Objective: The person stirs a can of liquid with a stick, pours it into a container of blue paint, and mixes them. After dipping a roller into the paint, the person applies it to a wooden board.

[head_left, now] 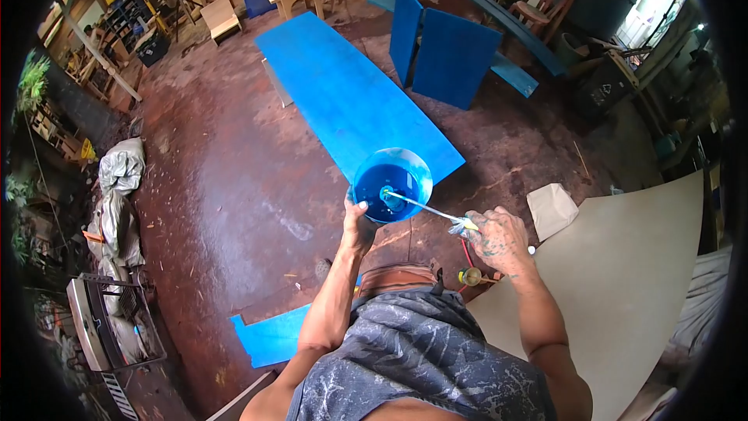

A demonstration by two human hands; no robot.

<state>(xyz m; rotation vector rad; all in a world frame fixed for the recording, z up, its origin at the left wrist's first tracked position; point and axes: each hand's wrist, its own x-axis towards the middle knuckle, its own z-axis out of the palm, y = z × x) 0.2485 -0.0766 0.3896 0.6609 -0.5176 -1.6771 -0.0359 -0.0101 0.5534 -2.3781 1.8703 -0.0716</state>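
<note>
My left hand [358, 226] is wrapped round the near left side of a round pail [426, 171] and holds it tilted toward me, thumb on the rim. Deep blue paint [399, 177] fills its lower part. In my right hand [500, 242], spotted with paint, is a thin pale rod [427, 207] that slants down into the pail. A blue-stained bit [460, 226] shows at my fingers. The rod's far end sits at a round, paint-covered lump [387, 193] in the pail. Just beyond the pail stretches a long blue-painted board [351, 93].
Two blue panels [456, 58] stand upright at the back, near long blue planks [506, 23]. A large pale sheet [615, 265] lies at right beside a beige bag [552, 210]. A blue piece [273, 335] lies near my left arm. Silvery sacks [121, 168] line the left.
</note>
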